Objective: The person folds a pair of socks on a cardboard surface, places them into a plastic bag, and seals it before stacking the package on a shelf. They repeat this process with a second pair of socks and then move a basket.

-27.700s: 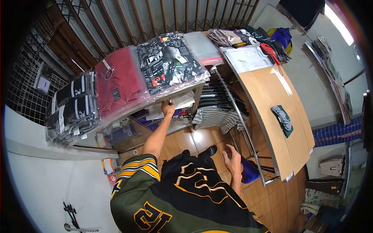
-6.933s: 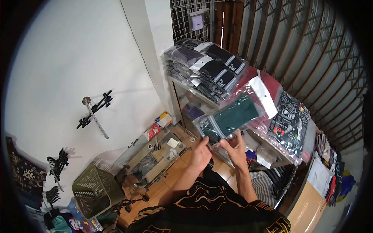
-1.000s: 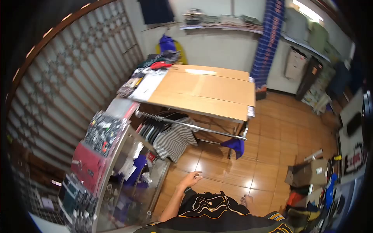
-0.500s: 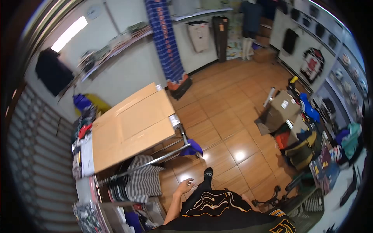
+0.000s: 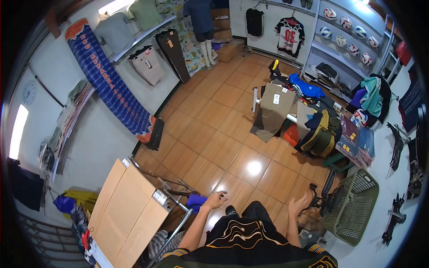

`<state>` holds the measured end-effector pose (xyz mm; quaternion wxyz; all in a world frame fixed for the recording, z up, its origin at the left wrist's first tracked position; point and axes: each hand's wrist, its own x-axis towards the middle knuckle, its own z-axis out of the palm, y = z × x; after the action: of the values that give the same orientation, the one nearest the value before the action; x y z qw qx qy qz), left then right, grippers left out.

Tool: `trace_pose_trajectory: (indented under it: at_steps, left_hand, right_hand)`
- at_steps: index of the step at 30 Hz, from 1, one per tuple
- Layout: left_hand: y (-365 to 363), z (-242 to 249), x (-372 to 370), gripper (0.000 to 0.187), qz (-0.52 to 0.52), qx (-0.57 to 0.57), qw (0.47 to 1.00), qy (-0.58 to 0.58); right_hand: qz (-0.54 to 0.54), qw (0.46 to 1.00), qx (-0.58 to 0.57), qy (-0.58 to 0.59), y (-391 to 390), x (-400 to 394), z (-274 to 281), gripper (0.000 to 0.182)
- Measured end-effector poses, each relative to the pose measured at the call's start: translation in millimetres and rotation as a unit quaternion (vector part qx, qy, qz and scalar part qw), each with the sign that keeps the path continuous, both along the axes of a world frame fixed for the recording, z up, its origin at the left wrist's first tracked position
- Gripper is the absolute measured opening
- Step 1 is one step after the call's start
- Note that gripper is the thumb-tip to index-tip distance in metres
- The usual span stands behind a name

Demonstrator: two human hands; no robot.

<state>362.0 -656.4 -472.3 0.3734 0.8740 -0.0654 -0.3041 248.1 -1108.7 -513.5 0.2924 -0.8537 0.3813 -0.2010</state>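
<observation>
My left hand (image 5: 216,199) hangs over the tiled floor with its fingers loosely apart and nothing in it. A purple cloth (image 5: 195,203) at the metal rail (image 5: 175,232) of the cardboard-topped table (image 5: 127,210) is close to its left. On the other side, my right hand (image 5: 298,206) is open and bare, its fingers stretched forward. Nearest to it is a black, bar-like object (image 5: 314,194) with knobbed ends, beside a green plastic basket (image 5: 353,212). My legs in dark clothing show between the hands.
Tiled floor (image 5: 214,120) stretches ahead. A cardboard box (image 5: 273,105), piled clothes (image 5: 324,129) and packaged garments (image 5: 355,138) stand at right. A blue printed column (image 5: 105,76) rises at left. Farther back are a mannequin (image 5: 201,22), a hanging jersey (image 5: 289,33) and shelves with balls (image 5: 341,41).
My view has swung to the right, so the table has shifted left and the basket shows more fully. My right hand has come into plain view; my left remains empty.
</observation>
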Motion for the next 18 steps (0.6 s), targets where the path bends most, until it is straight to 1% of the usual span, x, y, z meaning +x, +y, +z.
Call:
trace_pose_trajectory:
  at_steps: [2, 3, 4, 5, 6, 7, 8, 9, 10, 11, 13, 15, 18]
  left_hand:
    - [-8.9, -7.4, 28.9, 0.055, -0.032, -0.008, 0.999, 0.007]
    - [-15.1, -13.0, 40.3, 0.055, -0.039, -0.007, 0.999, 0.013]
    - [-21.0, -19.8, 50.9, 0.055, -0.042, -0.005, 0.999, 0.020]
    - [-24.4, -28.4, 60.4, 0.055, -0.041, -0.003, 0.999, 0.026]
    - [-25.9, -43.2, 69.0, 0.055, -0.029, -0.007, 0.999, 0.029]
    - [-26.7, -63.1, 73.7, 0.055, -0.014, -0.011, 0.999, 0.031]
    - [-30.0, -74.4, 77.3, 0.056, 0.005, -0.017, 0.999, 0.031]
    - [-32.8, -76.3, 82.1, 0.056, 0.035, -0.013, 0.999, 0.038]
    - [-33.5, -80.4, 82.3, 0.057, 0.065, -0.010, 0.997, 0.048]
    - [-36.0, -82.6, 81.1, 0.057, 0.092, -0.007, 0.994, 0.062]
    - [-42.2, -71.4, 83.8, 0.057, 0.152, -0.001, 0.984, 0.088]
    - [-50.4, -72.1, 83.5, 0.056, 0.194, 0.005, 0.975, 0.103]
    - [-68.0, -71.6, 98.4, 0.054, 0.218, 0.031, 0.971, 0.097]
  right_hand:
    - [-0.060, 0.990, -0.127, 0.020, -34.6, 30.6, 42.4, 0.076]
    - [-0.091, 0.975, -0.200, 0.037, -62.8, 42.4, 43.0, 0.081]
    - [-0.129, 0.966, -0.217, 0.049, -88.6, 54.0, 44.2, 0.089]
    - [-0.188, 0.964, -0.144, 0.120, -104.0, 69.2, 55.0, 0.093]
    - [-0.187, 0.964, -0.153, 0.109, -135.3, 77.9, 35.7, 0.096]
    - [-0.182, 0.965, -0.162, 0.097, -182.0, 74.6, -9.1, 0.098]
    - [-0.171, 0.975, -0.117, 0.076, -226.1, 63.6, -61.3, 0.099]
    - [-0.157, 0.984, -0.071, 0.054, -257.0, 77.2, -91.8, 0.100]
    - [-0.219, 0.963, -0.014, 0.154, -243.9, 104.0, -57.4, 0.094]
    - [-0.280, 0.924, 0.038, 0.257, -225.3, 116.7, -21.0, 0.089]
    - [-0.286, 0.915, 0.046, 0.280, -225.7, 145.9, -19.2, 0.084]
    - [-0.305, 0.901, 0.059, 0.303, -229.9, 149.1, -21.4, 0.079]
    - [-0.352, 0.871, 0.085, 0.333, -241.2, 158.2, -31.1, 0.072]
